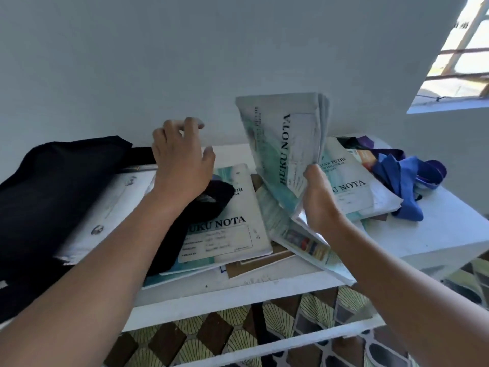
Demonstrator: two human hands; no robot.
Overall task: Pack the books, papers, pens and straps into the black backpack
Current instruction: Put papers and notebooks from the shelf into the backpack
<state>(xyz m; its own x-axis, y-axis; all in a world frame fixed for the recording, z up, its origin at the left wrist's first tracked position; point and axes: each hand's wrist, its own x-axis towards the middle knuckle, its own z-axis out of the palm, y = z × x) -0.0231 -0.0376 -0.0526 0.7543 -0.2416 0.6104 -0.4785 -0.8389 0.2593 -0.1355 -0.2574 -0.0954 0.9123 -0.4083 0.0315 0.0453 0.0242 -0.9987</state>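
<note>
- Right hand (318, 201) gripped a bundle of notebooks (287, 149) by its lower edge, lifted upright above the white table (447, 229), cover reading "BUKU NOTA".
- Left hand (182, 157) hovered over the table with fingers loosely spread, holding nothing, just right of the black backpack (53, 186).
- Backpack lay at the table's left end, its mouth toward the middle; a white paper or folder (105, 207) seemed to sit partly inside it, though blur made that hard to confirm.
- A flat notebook (227, 234) lay at the table's middle, partly under a black flap or strap (211, 197) of the backpack.
- More notebooks (354, 189) were stacked behind the lifted bundle, toward the table's right.
- Blue and purple straps (404, 181) were heaped at the table's right end, touching that stack.
- Brown cardboard (254, 266) stuck out from under the books near the table's front edge.
</note>
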